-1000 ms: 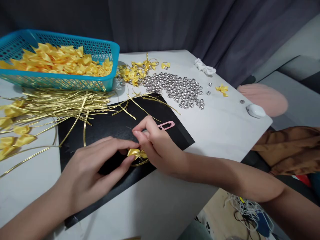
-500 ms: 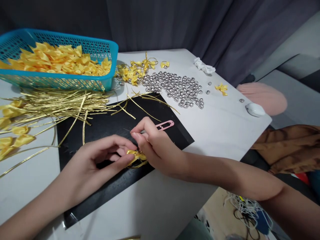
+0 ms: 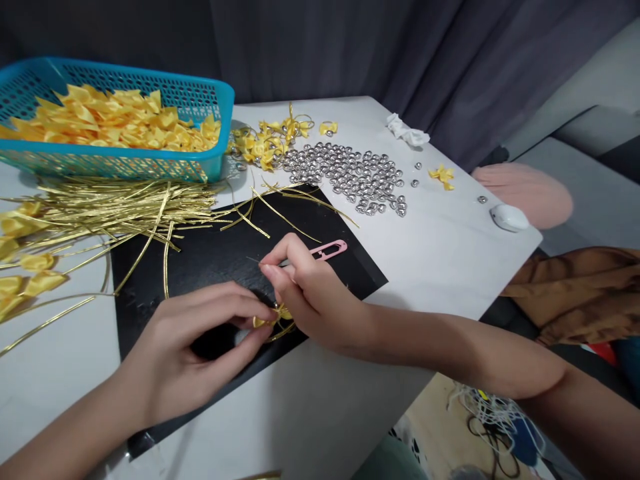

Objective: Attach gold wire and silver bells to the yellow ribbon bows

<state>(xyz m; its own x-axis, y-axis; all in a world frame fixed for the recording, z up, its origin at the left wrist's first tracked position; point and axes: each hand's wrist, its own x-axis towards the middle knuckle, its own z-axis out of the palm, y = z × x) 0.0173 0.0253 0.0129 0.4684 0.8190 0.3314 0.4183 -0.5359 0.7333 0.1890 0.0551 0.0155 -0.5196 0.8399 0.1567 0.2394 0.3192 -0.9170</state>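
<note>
As the head view shows, both hands meet over the black mat (image 3: 210, 257). The left hand (image 3: 200, 347) pinches the yellow bow (image 3: 273, 319) near the mat's 5 o'clock edge. The right hand (image 3: 307, 293), closed on the pink snips (image 3: 330, 250), touches the bow from 3 o'clock. Silver beads (image 3: 350, 177) lie at 1 o'clock.

Most of the yellow bow (image 3: 274, 316) is hidden between our left hand (image 3: 193, 353), whose fingers pinch it, and our right hand (image 3: 313, 297). The right hand closes over the pink snips (image 3: 330, 250), so we see only the handle loop and a thin tip. Both forearms run out of frame. The basket (image 3: 125, 162), the gold wires (image 3: 100, 207) and the loose bows (image 3: 30, 283) are cut off at the left edge. The silver beads (image 3: 350, 177) are too small to tell their shape.
</note>
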